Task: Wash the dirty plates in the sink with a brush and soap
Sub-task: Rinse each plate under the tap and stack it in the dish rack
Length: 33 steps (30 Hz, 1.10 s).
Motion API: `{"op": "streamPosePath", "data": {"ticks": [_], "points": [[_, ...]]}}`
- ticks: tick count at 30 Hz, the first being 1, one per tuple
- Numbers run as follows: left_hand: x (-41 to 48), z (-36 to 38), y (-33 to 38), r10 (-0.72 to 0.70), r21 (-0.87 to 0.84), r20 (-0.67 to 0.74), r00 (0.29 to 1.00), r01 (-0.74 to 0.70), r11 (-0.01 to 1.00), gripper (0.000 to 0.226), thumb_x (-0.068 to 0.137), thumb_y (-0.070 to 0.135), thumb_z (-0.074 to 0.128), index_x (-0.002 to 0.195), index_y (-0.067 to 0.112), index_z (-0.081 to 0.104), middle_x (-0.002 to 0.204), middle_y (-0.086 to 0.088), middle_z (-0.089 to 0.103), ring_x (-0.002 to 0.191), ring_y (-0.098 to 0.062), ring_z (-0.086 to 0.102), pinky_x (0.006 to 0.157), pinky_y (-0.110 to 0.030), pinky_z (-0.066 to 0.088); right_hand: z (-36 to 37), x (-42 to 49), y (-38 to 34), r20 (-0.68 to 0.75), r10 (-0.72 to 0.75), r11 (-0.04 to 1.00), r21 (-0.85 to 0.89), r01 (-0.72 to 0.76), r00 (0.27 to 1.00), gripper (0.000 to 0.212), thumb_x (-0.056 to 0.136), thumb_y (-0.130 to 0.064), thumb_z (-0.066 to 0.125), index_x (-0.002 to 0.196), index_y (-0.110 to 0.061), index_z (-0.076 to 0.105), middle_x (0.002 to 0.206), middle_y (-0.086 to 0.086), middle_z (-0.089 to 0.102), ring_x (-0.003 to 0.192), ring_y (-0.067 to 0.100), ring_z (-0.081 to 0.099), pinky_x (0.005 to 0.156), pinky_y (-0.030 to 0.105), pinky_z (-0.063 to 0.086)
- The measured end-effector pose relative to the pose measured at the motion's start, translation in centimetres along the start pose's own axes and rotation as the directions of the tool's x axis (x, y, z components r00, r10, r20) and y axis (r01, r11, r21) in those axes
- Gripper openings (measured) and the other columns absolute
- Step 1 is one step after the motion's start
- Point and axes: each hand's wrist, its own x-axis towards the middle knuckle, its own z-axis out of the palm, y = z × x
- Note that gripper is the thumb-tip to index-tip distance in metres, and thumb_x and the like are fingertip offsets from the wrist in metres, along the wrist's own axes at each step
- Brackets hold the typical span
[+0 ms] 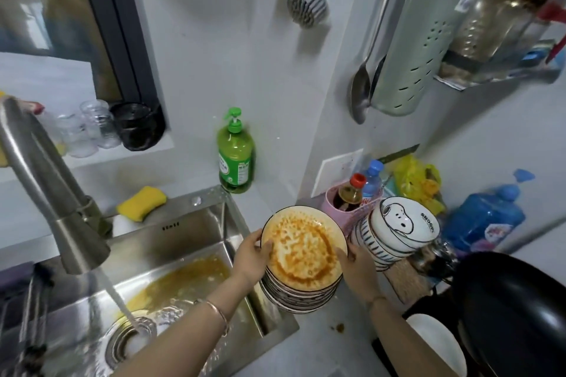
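Our left hand point(249, 257) and right hand point(356, 262) grip opposite rims of the plate stack point(301, 254). The sink point(183, 237) lies leftward, nearest our left hand.

We are wearing little: bare forearms point(180, 340), one thin piece at each wrist.
On the left wrist, behind the left hand point(249, 257), we are wearing a thin round metal bangle point(218, 312) in a coppery pink. On the right wrist, behind the right hand point(356, 263), we are wearing a finer, darker band point(376, 300); whether it is cord or chain we are not making out.
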Motion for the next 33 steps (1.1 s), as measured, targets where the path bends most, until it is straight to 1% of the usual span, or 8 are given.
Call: {"op": "streamPosePath", "data": {"ticks": [4, 8, 16, 21, 24, 28, 31, 33], "points": [[-0.5, 0.0, -0.6, 0.015, -0.027, -0.029, 0.999, -0.015, 1.0, 0.038, 0.097, 0.025, 0.056, 0.133, 0.012, 0.056, 0.106, 0.001, 0.064, 0.088, -0.002, 0.06, 0.071, -0.003, 0.044, 0.9, 0.0, 0.7, -0.047, 0.052, 0.998, 0.027, -0.051, 0.998, 0.026, 0.098, -0.024, 0.048, 0.109, -0.012, 0.068, 0.092, 0.004, 0.065, 0.087, 0.022, 0.059, 0.07, 0.028, 0.041], [-0.7, 0.0, -0.5, 0.002, -0.121, -0.026, 1.0, -0.005, 0.993, 0.043, 0.096, 0.03, 0.056, 0.137, 0.015, 0.055, 0.13, 0.002, 0.061, 0.122, -0.019, 0.056, 0.106, -0.04, 0.045, 1.2, -0.1, 0.5, -0.109, 0.052, 0.996, -0.063, -0.059, 0.993, 0.027, 0.099, -0.025, 0.044, 0.103, -0.012, 0.068, 0.085, 0.002, 0.061, 0.079, 0.018, 0.055, 0.066, 0.027, 0.036], [-1.0, 0.4, -0.3, -0.005, -0.283, -0.019, 1.0, 0.0, 0.959, 0.037, 0.1, 0.02, 0.051, 0.136, 0.013, 0.053, 0.128, 0.0, 0.062, 0.119, -0.016, 0.058, 0.102, -0.034, 0.049, 0.5, -0.3, -0.3, -0.158, -0.013, 1.0, -0.02, 0.01, 0.987, 0.021, 0.098, -0.021, 0.045, 0.09, -0.018, 0.064, 0.074, -0.001, 0.057, 0.075, 0.023, 0.055, 0.058, 0.028, 0.032], [-2.1, -1.4, -0.5, -0.036, -0.413, -0.024, 0.999, 0.023, 0.91, 0.035, 0.101, 0.021, 0.05, 0.136, 0.018, 0.053, 0.124, -0.001, 0.066, 0.114, -0.017, 0.063, 0.098, -0.038, 0.052, -0.1, -1.1, -3.0, -0.15, -0.11, 0.976, 0.171, 0.136, 0.983, 0.017, 0.097, -0.02, 0.05, 0.097, -0.018, 0.067, 0.078, 0.0, 0.064, 0.08, 0.023, 0.061, 0.068, 0.032, 0.049], [-3.6, -4.1, -1.7, -0.079, -0.452, -0.067, 0.995, 0.04, 0.891, 0.035, 0.099, 0.027, 0.051, 0.133, 0.019, 0.055, 0.121, -0.004, 0.068, 0.111, -0.022, 0.065, 0.095, -0.048, 0.053, 0.6, -2.2, -6.2, -0.054, -0.138, 0.948, 0.28, 0.148, 0.989, 0.016, 0.097, -0.025, 0.052, 0.105, -0.02, 0.065, 0.091, 0.01, 0.068, 0.088, 0.024, 0.064, 0.076, 0.033, 0.054], [-6.6, -9.0, -5.3, -0.185, -0.515, -0.151, 0.971, 0.083, 0.853, 0.029, 0.098, 0.027, 0.053, 0.124, 0.014, 0.057, 0.106, -0.005, 0.072, 0.098, -0.026, 0.068, 0.088, -0.05, 0.055, 5.1, -4.4, -9.7, 0.199, -0.119, 0.937, 0.348, 0.044, 0.973, 0.031, 0.1, -0.03, 0.044, 0.129, -0.02, 0.05, 0.12, 0.001, 0.06, 0.109, 0.018, 0.057, 0.091, 0.031, 0.048], [-8.7, -13.3, -9.8, -0.282, -0.526, -0.206, 0.937, 0.137, 0.839, 0.03, 0.096, 0.035, 0.054, 0.123, 0.021, 0.055, 0.114, -0.008, 0.069, 0.1, -0.026, 0.068, 0.078, -0.041, 0.057, 10.6, -6.7, -10.9, 0.379, -0.18, 0.934, 0.356, 0.037, 0.908, 0.022, 0.102, -0.032, 0.037, 0.122, -0.031, 0.047, 0.114, -0.008, 0.057, 0.108, 0.013, 0.056, 0.082, 0.021, 0.048], [-10.3, -15.9, -12.7, -0.381, -0.54, -0.212, 0.9, 0.218, 0.813, 0.029, 0.098, 0.037, 0.053, 0.125, 0.027, 0.054, 0.118, -0.008, 0.067, 0.098, -0.027, 0.068, 0.071, -0.036, 0.056, 14.7, -8.4, -11.3, 0.5, -0.161, 0.944, 0.33, -0.015, 0.851, 0.018, 0.102, -0.035, 0.036, 0.117, -0.038, 0.046, 0.114, -0.009, 0.058, 0.109, 0.013, 0.058, 0.088, 0.029, 0.051]]}}
